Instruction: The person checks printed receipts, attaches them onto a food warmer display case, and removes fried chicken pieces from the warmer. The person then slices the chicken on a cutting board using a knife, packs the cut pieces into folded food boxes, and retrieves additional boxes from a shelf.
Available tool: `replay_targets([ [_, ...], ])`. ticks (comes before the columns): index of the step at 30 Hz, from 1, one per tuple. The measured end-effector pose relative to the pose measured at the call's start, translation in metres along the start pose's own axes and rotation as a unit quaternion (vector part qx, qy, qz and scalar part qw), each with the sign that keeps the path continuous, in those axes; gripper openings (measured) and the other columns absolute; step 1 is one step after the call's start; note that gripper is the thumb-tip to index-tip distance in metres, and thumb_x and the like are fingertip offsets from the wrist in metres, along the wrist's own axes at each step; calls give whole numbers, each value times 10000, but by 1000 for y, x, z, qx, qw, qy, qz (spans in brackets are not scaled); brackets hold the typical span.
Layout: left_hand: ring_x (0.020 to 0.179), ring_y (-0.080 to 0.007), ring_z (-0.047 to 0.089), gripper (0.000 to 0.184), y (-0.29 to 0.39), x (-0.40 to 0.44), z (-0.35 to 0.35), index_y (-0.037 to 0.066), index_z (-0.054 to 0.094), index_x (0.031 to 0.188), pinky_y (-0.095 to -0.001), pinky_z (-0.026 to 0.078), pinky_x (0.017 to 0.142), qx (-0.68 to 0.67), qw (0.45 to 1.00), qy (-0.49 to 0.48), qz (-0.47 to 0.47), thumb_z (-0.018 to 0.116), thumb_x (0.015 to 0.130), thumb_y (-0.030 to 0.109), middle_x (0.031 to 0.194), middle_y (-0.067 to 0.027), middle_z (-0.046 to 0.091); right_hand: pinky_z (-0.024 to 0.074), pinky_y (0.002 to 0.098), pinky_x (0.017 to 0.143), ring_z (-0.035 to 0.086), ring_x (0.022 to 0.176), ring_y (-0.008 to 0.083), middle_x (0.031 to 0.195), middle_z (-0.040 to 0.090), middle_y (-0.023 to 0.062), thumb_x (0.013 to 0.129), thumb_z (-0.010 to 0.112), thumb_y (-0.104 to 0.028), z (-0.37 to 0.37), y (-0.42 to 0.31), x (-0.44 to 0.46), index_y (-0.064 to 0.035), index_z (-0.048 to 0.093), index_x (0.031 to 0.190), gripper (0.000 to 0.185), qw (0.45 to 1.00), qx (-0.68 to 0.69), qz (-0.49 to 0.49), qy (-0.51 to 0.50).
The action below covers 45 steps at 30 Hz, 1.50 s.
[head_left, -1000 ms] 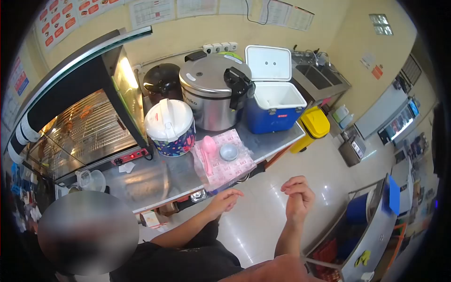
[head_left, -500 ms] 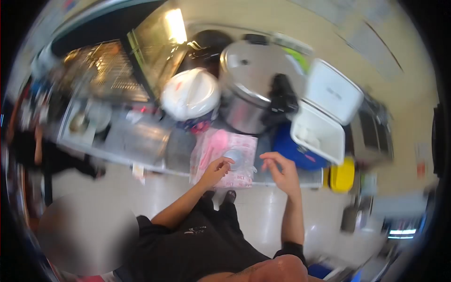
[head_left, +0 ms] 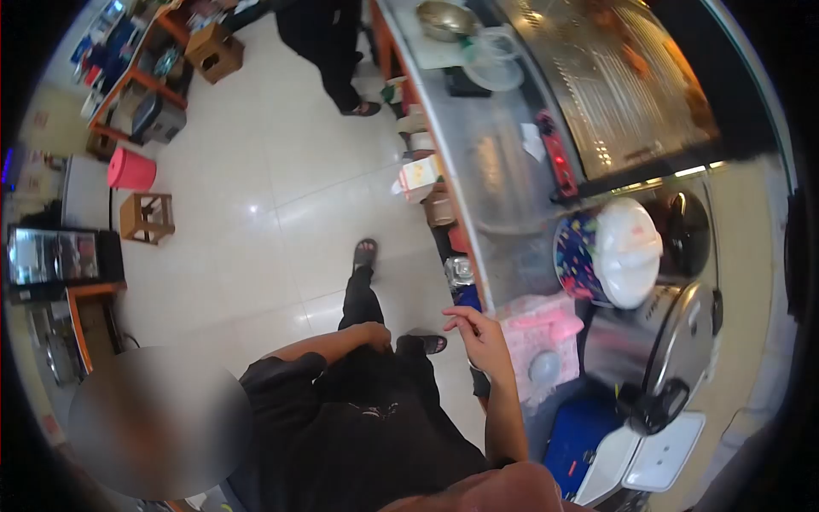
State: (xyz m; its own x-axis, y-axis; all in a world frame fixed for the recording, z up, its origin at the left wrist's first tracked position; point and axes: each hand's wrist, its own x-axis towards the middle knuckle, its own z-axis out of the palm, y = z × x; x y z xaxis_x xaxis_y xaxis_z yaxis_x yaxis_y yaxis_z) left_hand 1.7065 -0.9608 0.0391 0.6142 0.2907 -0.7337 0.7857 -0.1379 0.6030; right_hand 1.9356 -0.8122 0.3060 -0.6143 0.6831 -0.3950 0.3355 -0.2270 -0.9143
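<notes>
The right hand (head_left: 481, 341) is loosely spread near the pink packet (head_left: 519, 348); I cannot tell if the left hand (head_left: 375, 336) is closed.

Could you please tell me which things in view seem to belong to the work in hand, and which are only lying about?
Probably in the work, being nearest the right hand, which looks empty:
pink printed paper
pink spoon, on the paper
small grey bowl, also there

Probably only around:
white-lidded tub
large steel cooker
blue cooler box
pink bin
wooden stool
</notes>
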Motion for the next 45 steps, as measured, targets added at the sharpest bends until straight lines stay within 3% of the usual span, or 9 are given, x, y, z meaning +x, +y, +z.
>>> replay_targets([
  [4, 746, -243, 613, 254, -101, -28, 15, 12, 688, 940, -426, 477, 684, -214, 956, -115, 164, 606, 768, 181, 821, -103, 681, 511, 262, 804, 645, 869, 122, 897, 672, 65, 1007, 452, -41, 54, 55, 85, -1, 626, 1159, 235, 999, 37, 31, -20],
  [11, 950, -187, 598, 413, -225, -80, 12, 125, 642, 1182, -341, 516, 787, -473, 827, -303, 29, 598, 925, 446, 1103, -104, 645, 538, 303, 827, 668, 864, 163, 1002, 665, 107, 1021, 432, -102, 150, 132, 282, 7, 581, 1213, 266, 978, 124, 167, 5],
  [22, 1260, -287, 507, 495, -294, -30, -23, 169, 381, 1439, -527, 395, 1077, -979, 148, 78, 112, 465, 1012, 404, 1322, -138, 532, 530, 293, 843, 649, 902, 162, 1057, 648, 107, 1008, 416, -33, 185, 185, 589, -17, 600, 1142, 228, 998, 55, 41, 5],
  [25, 1261, -314, 492, 598, -298, -22, -34, 207, 326, 1484, -557, 350, 1092, -980, 108, 77, 145, 466, 979, 495, 1388, -142, 495, 525, 275, 762, 630, 826, 134, 923, 650, 66, 1023, 376, -76, 200, 191, 583, -25, 616, 1114, 262, 980, 49, 165, -99],
  [31, 1269, -331, 479, 589, -292, -10, -24, 229, 388, 1468, -548, 349, 1086, -984, 55, 80, 146, 453, 969, 536, 1406, -147, 487, 521, 351, 794, 662, 914, 255, 976, 688, 152, 937, 495, -69, 117, 0, 529, 16, 701, 939, 223, 878, -391, -262, 87],
  [35, 1263, -321, 484, 613, -297, -10, -18, 233, 399, 1463, -537, 349, 1091, -985, 25, 64, 157, 470, 951, 563, 1403, -142, 491, 478, 283, 726, 584, 758, 159, 816, 631, 66, 990, 553, -285, -24, -104, 547, 1, 694, 973, 320, 754, -364, -112, 536],
  [39, 1258, -315, 492, 616, -299, -13, -10, 213, 384, 1470, -528, 353, 1094, -984, 22, 74, 160, 469, 959, 548, 1396, -149, 502, 496, 333, 825, 652, 883, 204, 949, 705, 153, 968, 568, -415, -199, -107, 606, -17, 671, 1178, 462, 637, -646, 31, 420],
  [43, 1170, -289, 556, 528, -294, -18, -11, 167, 390, 1419, -512, 429, 1015, -984, 76, 131, 93, 447, 991, 470, 1275, -128, 573, 516, 350, 807, 680, 962, 196, 1077, 712, 178, 962, 563, -445, -220, -105, 596, -55, 699, 1156, 456, 667, -578, -162, 442],
  [45, 1047, -218, 598, 360, -289, 12, -1, 84, 508, 1285, -368, 491, 955, -921, 274, 273, 56, 572, 978, 260, 1178, -115, 578, 553, 346, 807, 700, 936, 235, 1068, 715, 173, 991, 539, -327, -133, -104, 553, 10, 699, 1120, 396, 712, -386, -264, 523],
])
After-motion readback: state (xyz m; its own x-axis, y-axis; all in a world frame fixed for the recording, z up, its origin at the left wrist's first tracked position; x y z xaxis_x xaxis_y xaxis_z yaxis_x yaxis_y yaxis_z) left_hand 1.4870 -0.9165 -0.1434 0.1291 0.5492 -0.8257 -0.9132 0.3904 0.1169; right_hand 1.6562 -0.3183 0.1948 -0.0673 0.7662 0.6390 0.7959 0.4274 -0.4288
